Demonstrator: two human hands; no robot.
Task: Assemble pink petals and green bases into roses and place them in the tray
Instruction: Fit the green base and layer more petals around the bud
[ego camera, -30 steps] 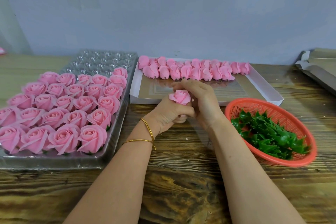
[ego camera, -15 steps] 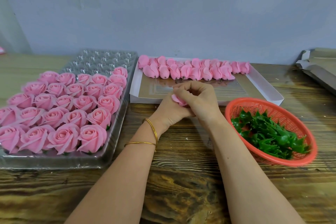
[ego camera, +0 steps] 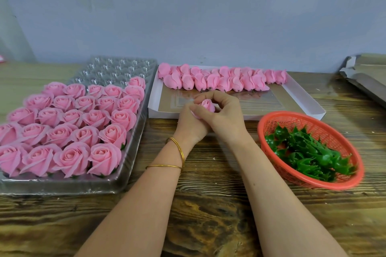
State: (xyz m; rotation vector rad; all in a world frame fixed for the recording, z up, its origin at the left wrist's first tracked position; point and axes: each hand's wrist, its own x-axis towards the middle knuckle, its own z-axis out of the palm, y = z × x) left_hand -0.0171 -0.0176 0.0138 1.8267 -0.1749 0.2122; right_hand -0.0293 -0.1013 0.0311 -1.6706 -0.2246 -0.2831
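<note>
Tray (ego camera: 62, 185): set on the bench (ego camera: 208, 215) at 9 o'clock of the hands; filled with finished roses (ego camera: 83, 115), the far rows bare.
Left hand (ego camera: 189, 123): curled round the underside of a pink bud (ego camera: 207, 105), which is held at centre, before the box.
Right hand (ego camera: 225, 115): fingers bent over the same bud, gripped from 3 o'clock.
Box (ego camera: 160, 113): at 12 o'clock; pink petals (ego camera: 221, 79) are lined along its far side.
Basket (ego camera: 325, 183): at 4 o'clock; green bases (ego camera: 302, 150) are heaped inside.

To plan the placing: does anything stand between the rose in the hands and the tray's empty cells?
Nothing visible does. The left hand and right hand hold the rose beside the tray; its far empty cells lie open.
</note>
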